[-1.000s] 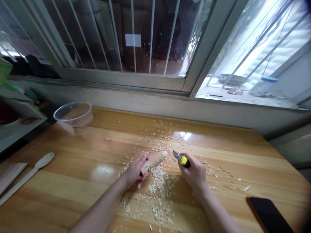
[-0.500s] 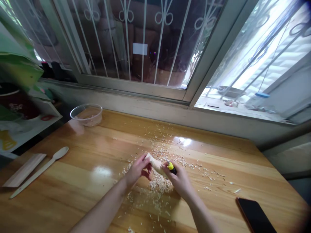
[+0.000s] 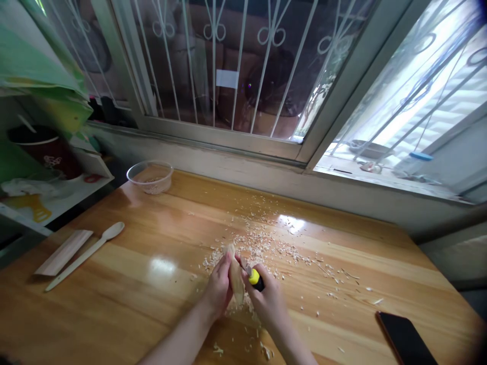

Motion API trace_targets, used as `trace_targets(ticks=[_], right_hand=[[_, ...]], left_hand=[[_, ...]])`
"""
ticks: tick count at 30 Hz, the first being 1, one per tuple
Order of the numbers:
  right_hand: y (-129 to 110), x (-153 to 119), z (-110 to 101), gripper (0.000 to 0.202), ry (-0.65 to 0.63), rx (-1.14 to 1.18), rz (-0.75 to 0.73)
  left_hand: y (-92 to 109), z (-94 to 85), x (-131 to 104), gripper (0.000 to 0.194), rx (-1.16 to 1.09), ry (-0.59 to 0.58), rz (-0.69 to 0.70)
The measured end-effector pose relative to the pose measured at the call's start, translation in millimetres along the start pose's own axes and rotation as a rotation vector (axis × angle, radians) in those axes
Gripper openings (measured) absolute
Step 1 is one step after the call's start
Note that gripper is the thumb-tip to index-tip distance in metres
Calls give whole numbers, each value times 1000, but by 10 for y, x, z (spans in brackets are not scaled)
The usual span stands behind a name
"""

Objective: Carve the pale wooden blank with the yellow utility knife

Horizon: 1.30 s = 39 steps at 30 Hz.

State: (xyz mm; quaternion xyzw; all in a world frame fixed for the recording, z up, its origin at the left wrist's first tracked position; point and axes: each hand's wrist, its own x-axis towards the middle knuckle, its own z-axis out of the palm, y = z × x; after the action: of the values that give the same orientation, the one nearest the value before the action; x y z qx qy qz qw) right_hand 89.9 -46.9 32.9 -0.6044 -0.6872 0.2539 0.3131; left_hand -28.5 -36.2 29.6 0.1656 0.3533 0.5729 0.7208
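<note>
Head view: the pale carved piece of wood (image 3: 236, 285) is between my two hands, over the middle of the table, one end pointing toward the far edge and the other back toward me. My left hand (image 3: 218, 290) is wrapped around its left side, thumb up near the far end. My right hand (image 3: 268, 296) grips a yellow-and-black knife (image 3: 256, 280), its blade just beside the wood's right side (whether it touches, I can't tell, with my fingers so close). Shavings (image 3: 262, 242) lie around and beyond my hands, thickest in the middle and thinning toward the far edge. Near the table's (image 3: 152, 314) left edge, a wooden spoon (image 3: 87, 257) lies aslant, bowl end pointing away from me, just beside a flat strip of wood (image 3: 65, 252). A clear plastic bowl (image 3: 162, 185) stands by the far left corner, with some bits inside. Toward the right edge, well apart from my hands, lies a phone (image 3: 408, 337), dark screen up.
</note>
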Motion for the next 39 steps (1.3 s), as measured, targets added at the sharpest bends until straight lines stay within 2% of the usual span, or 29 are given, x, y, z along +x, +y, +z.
trace_targets(ticks=[4, 7, 11, 14, 19, 23, 30, 34, 39], right_hand=[[50, 32, -42, 36, 26, -44, 4], [82, 33, -1, 37, 97, -100, 26], [139, 7, 134, 26, 260, -223, 20], [175, 0, 216, 15, 266, -298, -87], [206, 3, 229, 8, 245, -358, -192], [269, 6, 198, 9, 277, -399, -230], [384, 75, 56, 15, 431, -485, -172], [366, 88, 35, 16, 430, -511, -154], [351, 89, 62, 13, 389, -546, -137]], left_hand=[[74, -138, 35, 51, 53, -64, -101], [104, -226, 83, 56, 53, -111, -172], [98, -328, 184, 48, 1, -131, -188], [94, -371, 243, 34, -37, -98, -142], [97, -362, 259, 30, -53, -90, -98], [70, -329, 244, 16, -40, -72, -74], [84, -255, 145, 18, -14, -104, -132], [101, -264, 121, 26, 1, -106, -147], [112, -292, 106, 19, 55, -83, -140]])
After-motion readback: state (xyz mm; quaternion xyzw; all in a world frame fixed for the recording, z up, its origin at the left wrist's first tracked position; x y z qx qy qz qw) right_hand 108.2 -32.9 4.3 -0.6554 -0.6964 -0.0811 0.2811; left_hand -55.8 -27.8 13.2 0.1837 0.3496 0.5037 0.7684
